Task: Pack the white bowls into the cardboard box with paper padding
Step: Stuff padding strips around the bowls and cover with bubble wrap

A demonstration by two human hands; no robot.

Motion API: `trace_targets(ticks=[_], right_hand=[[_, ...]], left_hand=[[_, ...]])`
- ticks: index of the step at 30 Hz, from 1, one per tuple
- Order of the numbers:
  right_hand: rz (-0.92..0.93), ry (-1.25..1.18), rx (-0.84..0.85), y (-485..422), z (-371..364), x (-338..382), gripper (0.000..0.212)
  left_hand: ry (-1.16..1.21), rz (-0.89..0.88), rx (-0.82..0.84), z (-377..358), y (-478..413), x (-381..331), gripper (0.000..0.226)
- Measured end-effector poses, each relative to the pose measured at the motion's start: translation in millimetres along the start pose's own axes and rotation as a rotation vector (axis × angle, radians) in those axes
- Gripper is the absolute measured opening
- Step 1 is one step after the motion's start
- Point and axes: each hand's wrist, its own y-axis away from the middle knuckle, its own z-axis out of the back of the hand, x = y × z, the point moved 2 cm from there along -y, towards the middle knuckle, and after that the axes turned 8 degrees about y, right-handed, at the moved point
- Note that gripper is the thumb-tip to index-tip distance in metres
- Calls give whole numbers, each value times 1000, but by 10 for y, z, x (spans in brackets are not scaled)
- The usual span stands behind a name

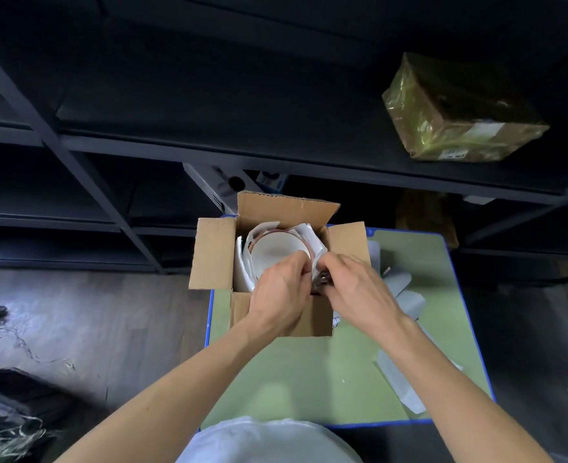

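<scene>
In the box — hands grip a bowl.

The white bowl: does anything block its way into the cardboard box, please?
Nothing visible does: the white bowl sits in the open cardboard box, paper padding around it, left hand and right hand at its rim.

Dim room, soft focus, wide-angle edge distortion

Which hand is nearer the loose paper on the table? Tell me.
Right. The right hand sits just beside the loose paper; the left hand is farther off, over the cardboard box.
</scene>
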Motion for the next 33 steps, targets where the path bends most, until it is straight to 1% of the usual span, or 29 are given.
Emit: trace_targets(ticks=[2, 4, 7, 11, 13, 16, 19, 20, 23, 25, 27, 29, 33], right_hand=[[-12, -36, -52, 18, 49, -45, 8], [-11, 33, -50, 21, 38, -51, 2], [-35, 121, 3, 21, -79, -46, 11], [-46, 129, 23, -10, -103, -34, 9], [-33, 122, -8, 5, -57, -54, 8], [-46, 73, -99, 66, 15, -119, 8], [-26, 105, -130, 75, 26, -120, 6], [-12, 127, -113, 58, 8, -103, 5], [19, 188, -1, -5, -85, -49, 14], [-1, 191, 46, -49, -103, -48, 20], [-11, 218, 91, -108, -91, -38, 20], [-19, 238, 110, -158, -67, 5, 20], [-6, 181, 93, -127, -2, -8, 19]], left_hand=[[7, -16, -11, -5, -8, 2, 12], [9, -19, -16, -11, -6, 8, 13], [12, -33, -9, -20, 2, 19, 14], [35, -32, 4, 1, -7, 22, 9], [34, -49, 7, 5, -12, 27, 7], [23, -59, 12, 16, 0, 19, 6], [6, -64, 24, -7, -12, 23, 6], [4, -67, 27, -7, -11, 21, 6], [12, -65, 27, -5, -4, 31, 10], [18, -50, 31, -10, 6, 29, 11], [23, -50, 36, -14, 2, 21, 7], [20, -54, 39, -12, -5, 16, 4], [20, -67, 37, 6, 10, 23, 3]])
